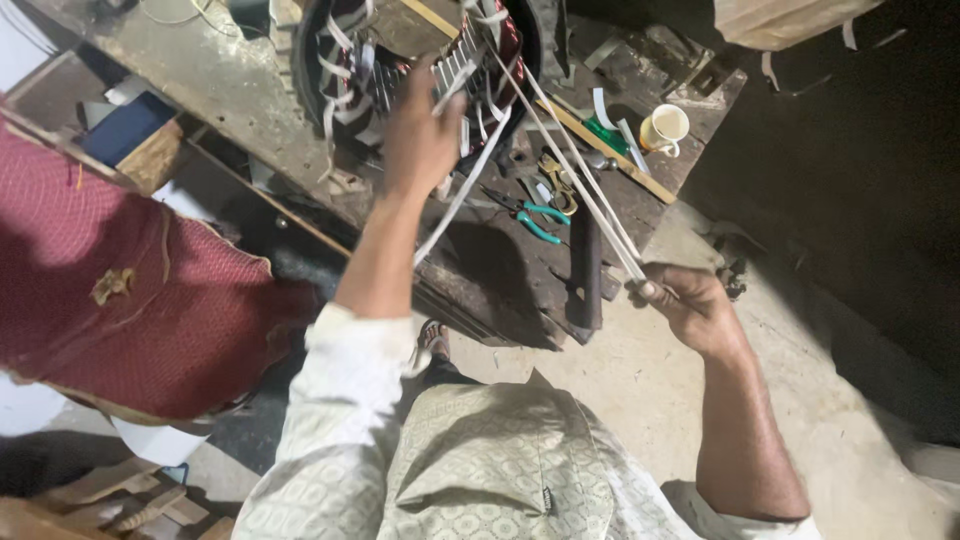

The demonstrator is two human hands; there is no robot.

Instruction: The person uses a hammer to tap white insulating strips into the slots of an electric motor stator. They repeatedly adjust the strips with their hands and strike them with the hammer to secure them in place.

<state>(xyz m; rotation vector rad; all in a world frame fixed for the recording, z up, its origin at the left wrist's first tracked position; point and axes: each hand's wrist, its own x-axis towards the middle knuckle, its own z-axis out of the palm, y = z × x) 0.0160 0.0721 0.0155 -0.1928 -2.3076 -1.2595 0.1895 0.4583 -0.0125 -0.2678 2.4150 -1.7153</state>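
Note:
A large round motor stator (400, 50) with copper windings and white tape wraps lies on a grimy workbench (230, 90). My left hand (420, 140) reaches up against its rim, fingers among the windings and the white tape. My right hand (680, 300) is closed on the ends of the white tape strips (575, 170), which run taut from the stator down to that hand.
Teal-handled pliers (530, 215), brass-coloured scissors (560, 185), a cream cup (665, 128) and a wooden stick (610, 150) lie on the bench. A dark hammer handle (585, 270) hangs over its edge. A red cushioned seat (130, 290) stands at left. Concrete floor (640, 380) lies below.

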